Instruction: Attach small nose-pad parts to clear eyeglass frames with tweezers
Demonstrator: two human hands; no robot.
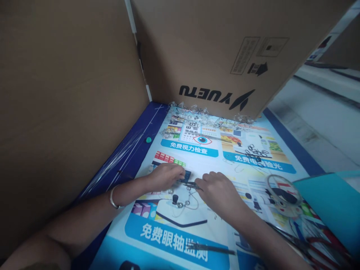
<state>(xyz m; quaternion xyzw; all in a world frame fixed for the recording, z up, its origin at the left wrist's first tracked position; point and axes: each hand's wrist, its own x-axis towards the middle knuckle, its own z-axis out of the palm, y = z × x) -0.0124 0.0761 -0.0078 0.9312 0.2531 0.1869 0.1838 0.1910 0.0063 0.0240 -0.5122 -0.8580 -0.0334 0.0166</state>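
Observation:
My left hand (166, 176) wears a silver bangle (113, 198) on its wrist. Its fingers are pinched together on what looks like the end of a clear string. From that spot hangs a loop of thin string with a few shiny round beads (182, 204), resting on the printed sheet. My right hand (218, 187) is closed around a slim dark metal tool (191, 184), whose pointed tip reaches the string beside my left fingertips. Its handles are hidden in the palm, so I cannot tell pliers from scissors.
Tall cardboard walls (197, 48) stand behind and left. Clear bead clusters (194, 112) line the back; dark rings (254, 152) lie at right. Near my right forearm are a clear round dish (282, 190), red-handled scissors (317, 245) and a teal panel (329, 202). Loose strands (112, 165) lie left.

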